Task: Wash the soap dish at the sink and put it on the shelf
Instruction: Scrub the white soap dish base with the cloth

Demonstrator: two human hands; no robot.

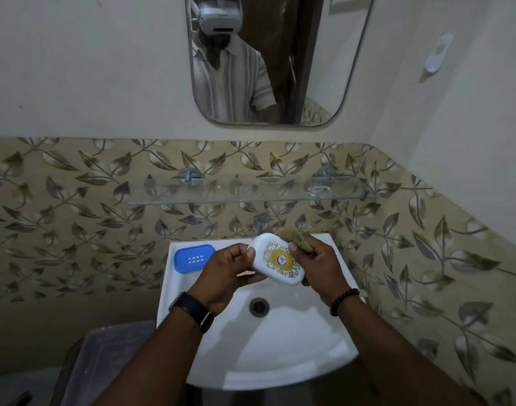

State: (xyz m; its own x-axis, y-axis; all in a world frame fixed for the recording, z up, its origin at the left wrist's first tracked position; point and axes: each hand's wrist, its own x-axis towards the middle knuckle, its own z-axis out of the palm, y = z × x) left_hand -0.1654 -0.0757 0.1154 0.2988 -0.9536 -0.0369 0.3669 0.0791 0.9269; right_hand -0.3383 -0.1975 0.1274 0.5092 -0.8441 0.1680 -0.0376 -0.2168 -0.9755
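A white soap dish lid [275,258] with a gold round emblem is held over the white sink [280,347]. My left hand [227,273] grips its left end, thumb on top. My right hand [315,265] holds a brownish scrub pad [302,240] against the lid's right edge. A blue soap dish tray [193,257] with small drain slots lies on the sink's back left corner. The glass shelf [250,193] is fixed to the tiled wall above the sink.
A tap [260,224] stands behind the lid at the sink's back edge. The drain [259,306] is in the basin's middle. A mirror [265,60] hangs above the shelf. A clear plastic bin [104,361] sits at lower left.
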